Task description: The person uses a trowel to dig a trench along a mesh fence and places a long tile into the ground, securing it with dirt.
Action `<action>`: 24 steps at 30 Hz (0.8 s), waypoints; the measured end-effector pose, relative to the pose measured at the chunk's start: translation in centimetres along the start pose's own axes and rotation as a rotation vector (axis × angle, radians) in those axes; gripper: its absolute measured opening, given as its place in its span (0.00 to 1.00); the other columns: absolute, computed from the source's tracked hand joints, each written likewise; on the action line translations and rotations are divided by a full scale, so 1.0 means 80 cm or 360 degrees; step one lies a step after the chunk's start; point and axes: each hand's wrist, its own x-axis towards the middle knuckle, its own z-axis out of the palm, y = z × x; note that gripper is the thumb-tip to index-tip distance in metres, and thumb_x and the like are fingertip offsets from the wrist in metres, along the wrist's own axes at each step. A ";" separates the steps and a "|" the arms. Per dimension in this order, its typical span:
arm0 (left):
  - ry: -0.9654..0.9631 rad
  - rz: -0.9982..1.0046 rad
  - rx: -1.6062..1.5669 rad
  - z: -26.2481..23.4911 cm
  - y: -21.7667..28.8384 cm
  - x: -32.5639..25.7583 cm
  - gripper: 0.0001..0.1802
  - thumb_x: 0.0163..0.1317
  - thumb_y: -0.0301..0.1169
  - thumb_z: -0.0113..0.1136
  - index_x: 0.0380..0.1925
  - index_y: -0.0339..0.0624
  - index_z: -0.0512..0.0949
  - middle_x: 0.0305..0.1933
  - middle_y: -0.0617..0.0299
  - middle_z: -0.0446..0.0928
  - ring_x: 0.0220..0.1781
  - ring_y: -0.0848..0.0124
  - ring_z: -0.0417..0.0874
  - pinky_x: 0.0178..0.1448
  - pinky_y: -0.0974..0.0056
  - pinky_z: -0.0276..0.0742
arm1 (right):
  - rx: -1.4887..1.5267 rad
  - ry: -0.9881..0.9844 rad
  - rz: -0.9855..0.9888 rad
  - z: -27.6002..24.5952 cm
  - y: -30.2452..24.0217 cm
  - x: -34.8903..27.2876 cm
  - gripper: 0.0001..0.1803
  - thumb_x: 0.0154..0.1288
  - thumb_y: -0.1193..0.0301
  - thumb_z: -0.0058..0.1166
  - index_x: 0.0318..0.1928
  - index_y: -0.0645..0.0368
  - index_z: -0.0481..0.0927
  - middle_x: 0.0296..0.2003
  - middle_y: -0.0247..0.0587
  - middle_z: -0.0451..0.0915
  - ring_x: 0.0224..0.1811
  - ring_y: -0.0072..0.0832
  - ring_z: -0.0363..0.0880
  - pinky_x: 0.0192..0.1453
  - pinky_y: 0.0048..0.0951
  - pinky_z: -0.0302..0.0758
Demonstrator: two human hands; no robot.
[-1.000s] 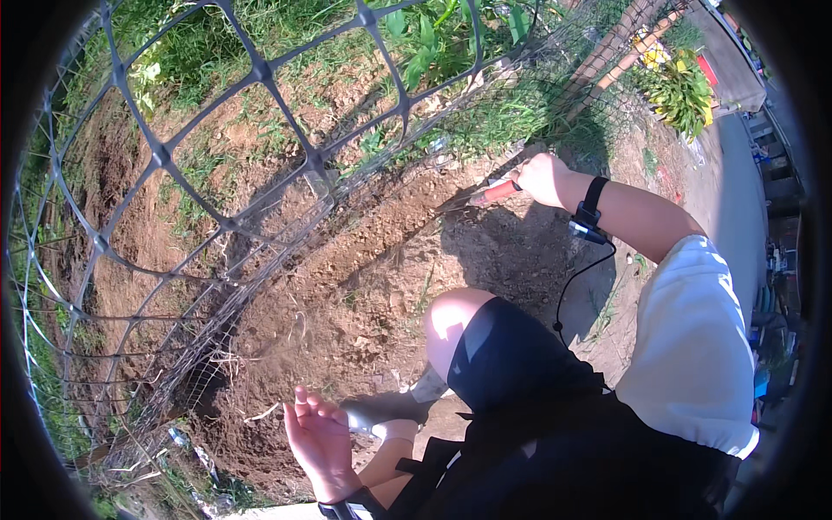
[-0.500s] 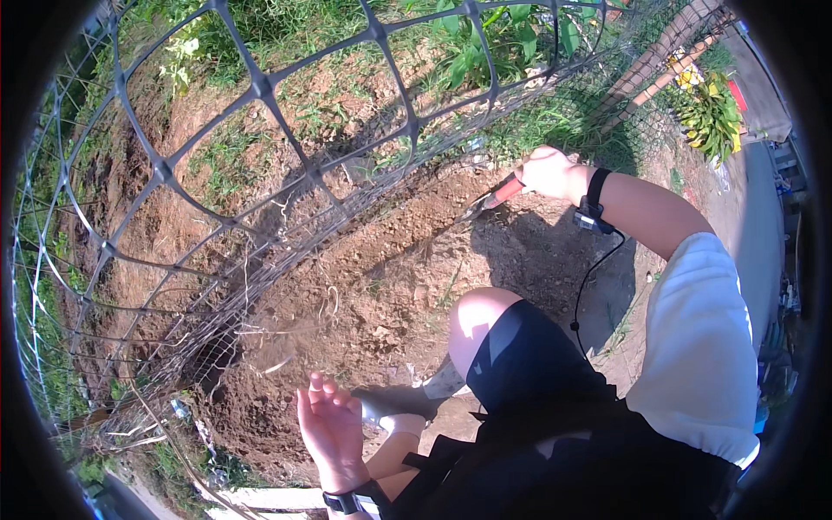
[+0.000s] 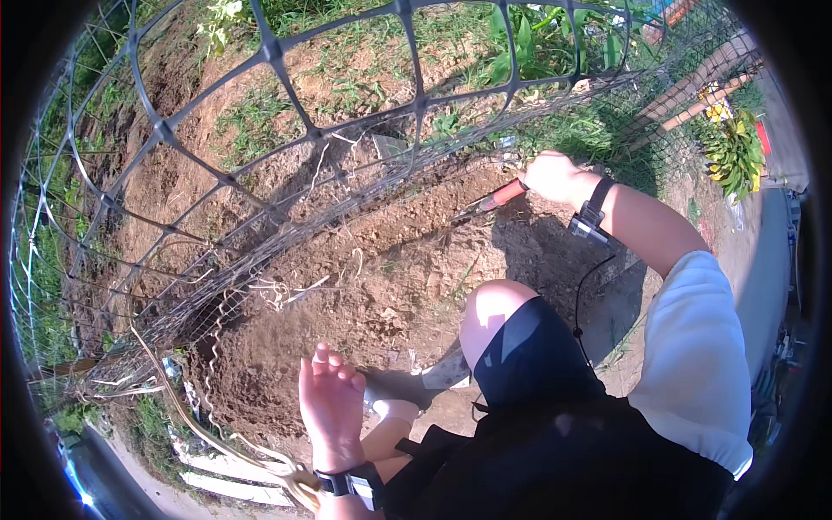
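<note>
My right hand grips the red handle of a small garden trowel. Its narrow grey blade points left and down into the loose brown soil of a ridge beside the netting; the tip is hard to make out. My left hand hovers above the ground near my feet, palm up, fingers apart and slightly curled, with nothing in it. Dark straps circle both wrists, and a small device sits on the right one.
Black plastic mesh netting runs from the lower left to the upper right. Pale dry stems lie by its foot. Green plants grow behind it. A beige cord passes near my left wrist. My bent knee is close to the dug soil.
The scene has shifted right and slightly up in view. My right hand has moved a little left over the soil with the trowel. My left hand has stayed nearly still.
</note>
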 end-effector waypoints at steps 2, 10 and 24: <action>0.0003 0.0044 -0.0018 -0.002 0.001 -0.003 0.17 0.66 0.41 0.38 0.39 0.42 0.72 0.32 0.64 0.75 0.28 0.74 0.72 0.33 0.68 0.67 | 0.0130 -0.0030 0.0199 -0.004 0.001 -0.016 0.07 0.52 0.69 0.47 0.25 0.56 0.77 0.18 0.40 0.77 0.22 0.35 0.78 0.26 0.34 0.73; 0.0240 0.0075 0.0001 -0.013 0.003 -0.003 0.17 0.66 0.41 0.38 0.40 0.42 0.72 0.33 0.63 0.74 0.30 0.74 0.72 0.35 0.67 0.69 | 0.0129 -0.0247 0.0131 -0.005 -0.022 0.001 0.11 0.58 0.67 0.42 0.28 0.58 0.77 0.20 0.40 0.78 0.24 0.37 0.78 0.29 0.35 0.74; -0.0024 0.0090 -0.0054 -0.003 0.015 -0.006 0.17 0.66 0.41 0.39 0.39 0.41 0.73 0.34 0.63 0.76 0.30 0.74 0.72 0.36 0.68 0.68 | 0.0618 0.0460 0.0014 0.013 -0.031 0.017 0.10 0.52 0.64 0.48 0.23 0.55 0.78 0.21 0.40 0.76 0.25 0.35 0.76 0.32 0.35 0.70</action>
